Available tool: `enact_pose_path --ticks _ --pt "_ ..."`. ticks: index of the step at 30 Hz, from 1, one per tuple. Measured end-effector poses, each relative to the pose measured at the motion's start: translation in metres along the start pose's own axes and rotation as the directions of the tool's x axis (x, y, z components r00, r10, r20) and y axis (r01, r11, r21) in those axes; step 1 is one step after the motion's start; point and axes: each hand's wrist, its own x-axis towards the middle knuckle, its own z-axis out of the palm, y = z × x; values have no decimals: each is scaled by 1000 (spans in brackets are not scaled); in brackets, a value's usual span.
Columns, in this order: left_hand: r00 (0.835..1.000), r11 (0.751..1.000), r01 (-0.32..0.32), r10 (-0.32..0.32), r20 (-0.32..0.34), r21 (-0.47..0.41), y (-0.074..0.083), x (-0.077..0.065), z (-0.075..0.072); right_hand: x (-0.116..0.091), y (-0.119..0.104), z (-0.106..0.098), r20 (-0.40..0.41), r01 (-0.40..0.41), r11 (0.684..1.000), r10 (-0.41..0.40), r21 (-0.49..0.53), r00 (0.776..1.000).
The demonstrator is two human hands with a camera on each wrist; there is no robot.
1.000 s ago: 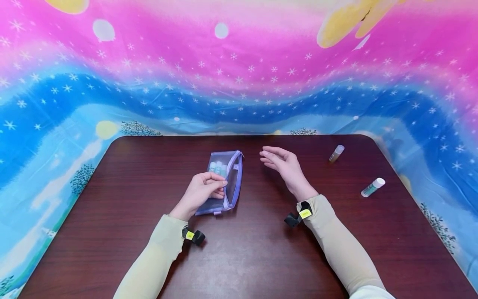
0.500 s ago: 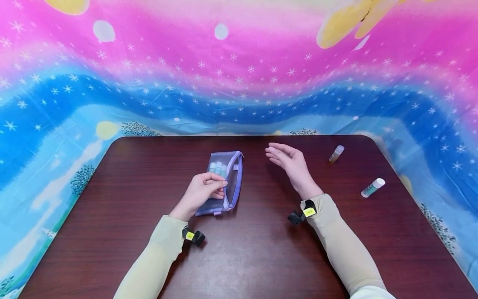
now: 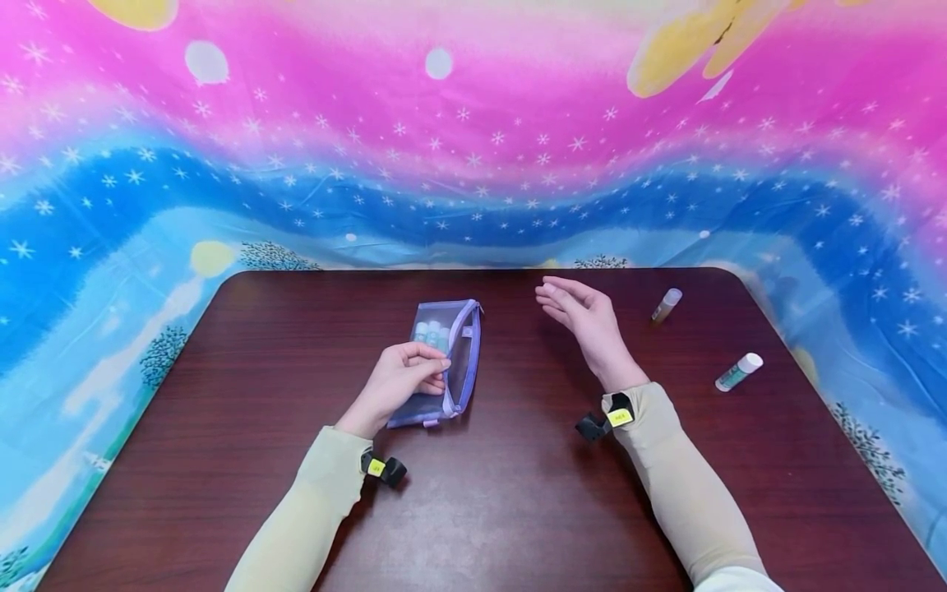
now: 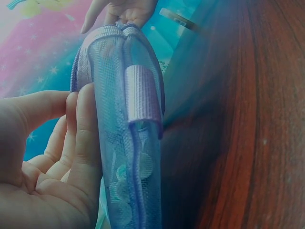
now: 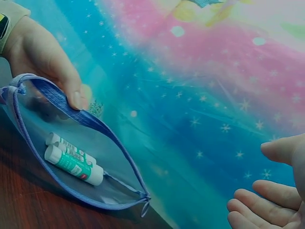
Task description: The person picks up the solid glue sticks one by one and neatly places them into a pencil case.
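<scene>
A purple mesh zip pouch (image 3: pixel 464 380) lies on the table with its zipped mouth gaping to the right. My left hand (image 3: pixel 403 376) pinches the upper edge of that mouth between thumb and fingers. Inside the pouch, white-capped glue sticks (image 5: pixel 76 164) with green labels lie side by side. My right hand (image 3: pixel 590 330) hovers to the right of the pouch, fingers extended and holding nothing. In the right wrist view, its thumb stands apart from the fingers. The left wrist view shows the pouch side-on, with a lilac fabric tab (image 4: pixel 143 94).
One green-labelled glue stick (image 3: pixel 740 372) stands on the right side of the dark wooden table (image 3: pixel 518 510). Farther back is a brownish tube (image 3: pixel 667 305) with a pale cap. A colourful printed cloth (image 3: pixel 473 197) hangs around the table's far and side edges.
My right hand has drifted to the right and slightly farther back, away from the pouch. The left hand and the pouch have stayed in place.
</scene>
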Motion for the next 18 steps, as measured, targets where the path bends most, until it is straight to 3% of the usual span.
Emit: enact_pose_path --ticks 18 --pt "1000 1000 9 -9 3 -9 0 0 1 2 -8 -13 -83 34 999 -35 -3 996"
